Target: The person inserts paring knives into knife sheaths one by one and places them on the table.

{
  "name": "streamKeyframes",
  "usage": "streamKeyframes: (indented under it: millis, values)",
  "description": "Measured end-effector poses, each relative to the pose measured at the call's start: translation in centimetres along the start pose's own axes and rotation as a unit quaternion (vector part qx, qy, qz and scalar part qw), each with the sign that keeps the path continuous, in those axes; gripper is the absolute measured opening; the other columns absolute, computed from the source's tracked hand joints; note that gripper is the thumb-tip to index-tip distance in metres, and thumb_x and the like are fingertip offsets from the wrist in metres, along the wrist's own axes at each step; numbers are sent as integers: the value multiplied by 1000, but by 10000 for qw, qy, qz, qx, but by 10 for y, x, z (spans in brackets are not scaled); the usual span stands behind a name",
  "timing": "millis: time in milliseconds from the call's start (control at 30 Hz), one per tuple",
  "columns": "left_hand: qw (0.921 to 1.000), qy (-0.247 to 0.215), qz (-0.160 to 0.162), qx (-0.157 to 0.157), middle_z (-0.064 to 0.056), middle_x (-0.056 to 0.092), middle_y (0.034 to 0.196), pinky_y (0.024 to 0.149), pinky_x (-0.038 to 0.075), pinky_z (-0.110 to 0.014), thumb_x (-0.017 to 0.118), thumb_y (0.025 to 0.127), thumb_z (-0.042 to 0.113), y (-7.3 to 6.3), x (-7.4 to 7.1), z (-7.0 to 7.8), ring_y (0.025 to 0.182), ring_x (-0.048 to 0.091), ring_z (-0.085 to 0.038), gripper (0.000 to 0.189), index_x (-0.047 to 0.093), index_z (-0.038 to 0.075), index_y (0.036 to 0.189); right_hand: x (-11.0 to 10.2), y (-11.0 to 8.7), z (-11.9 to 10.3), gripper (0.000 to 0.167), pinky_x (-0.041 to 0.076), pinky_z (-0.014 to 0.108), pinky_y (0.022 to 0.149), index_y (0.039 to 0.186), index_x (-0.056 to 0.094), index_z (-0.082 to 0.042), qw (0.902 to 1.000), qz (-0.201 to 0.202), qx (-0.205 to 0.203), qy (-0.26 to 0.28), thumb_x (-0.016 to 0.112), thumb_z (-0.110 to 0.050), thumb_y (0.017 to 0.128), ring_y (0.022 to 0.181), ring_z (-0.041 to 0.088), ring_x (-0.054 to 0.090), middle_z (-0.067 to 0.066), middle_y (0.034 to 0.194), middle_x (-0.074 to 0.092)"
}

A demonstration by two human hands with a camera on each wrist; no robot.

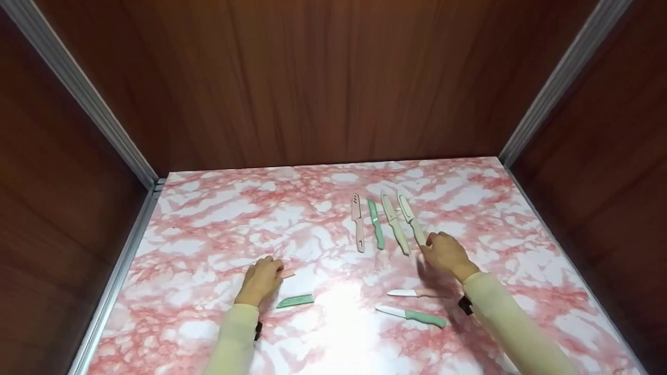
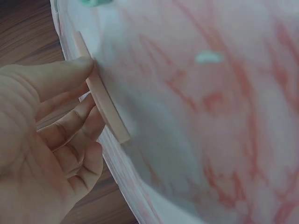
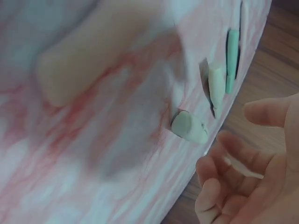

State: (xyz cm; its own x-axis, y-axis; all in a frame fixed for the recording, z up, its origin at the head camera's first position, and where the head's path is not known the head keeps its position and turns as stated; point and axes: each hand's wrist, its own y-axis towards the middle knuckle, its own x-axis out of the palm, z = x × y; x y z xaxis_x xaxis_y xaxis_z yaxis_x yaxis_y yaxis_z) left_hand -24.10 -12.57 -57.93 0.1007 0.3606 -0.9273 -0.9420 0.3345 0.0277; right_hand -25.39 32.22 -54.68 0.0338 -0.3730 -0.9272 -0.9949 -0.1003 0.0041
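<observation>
My left hand (image 1: pixel 262 280) pinches a pink knife sheath (image 2: pixel 105 100) between thumb and fingers, low over the marbled tabletop. A green knife sheath (image 1: pixel 295 301) lies just nearer than that hand. On the right, my right hand (image 1: pixel 445 253) is at the handle end of a cream knife (image 1: pixel 415 223), its blade covered. In the right wrist view its thumb and fingers (image 3: pixel 233 151) are apart, with nothing between them. Left of that knife lie a larger cream knife (image 1: pixel 397 229), a green knife (image 1: pixel 376 229) and a pink knife (image 1: pixel 359 229), side by side.
Below the right hand lie a small pink-handled knife (image 1: pixel 404 293) and a green-handled knife (image 1: pixel 424 318), both with bare white blades pointing left. Brown wood-grain panels (image 1: pixel 323 83) wall the tabletop (image 1: pixel 208 224) at the back and sides.
</observation>
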Motion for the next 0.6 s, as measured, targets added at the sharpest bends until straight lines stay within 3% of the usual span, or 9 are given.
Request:
streamKeyframes:
  millis: [167, 367, 600]
  values:
    - [9999, 22, 118, 63, 0, 51, 77, 70, 43, -44, 69, 85, 9, 0, 2, -1, 75, 53, -24, 6, 64, 11, 87, 4, -13, 1, 15, 47, 43, 65, 86, 64, -1, 9977, -15, -668, 116, 60, -16, 87, 68, 24, 55, 8, 77, 56]
    - [9998, 87, 113, 134, 2, 46, 72, 65, 40, -40, 72, 84, 14, -1, 4, -1, 68, 48, -20, 14, 58, 12, 79, 9, -25, 3, 8, 45, 37, 62, 86, 65, -4, 9900, -497, -1309, 194, 61, -11, 85, 65, 16, 52, 1, 74, 54]
    - [9999, 98, 47, 119, 1, 42, 66, 59, 37, -35, 68, 88, 24, -4, 2, 1, 60, 40, -17, 27, 52, 12, 70, 10, -37, 4, 7, 48, 40, 68, 89, 65, -7, 9771, -1041, -1840, 254, 66, -12, 85, 75, 17, 58, -2, 81, 60]
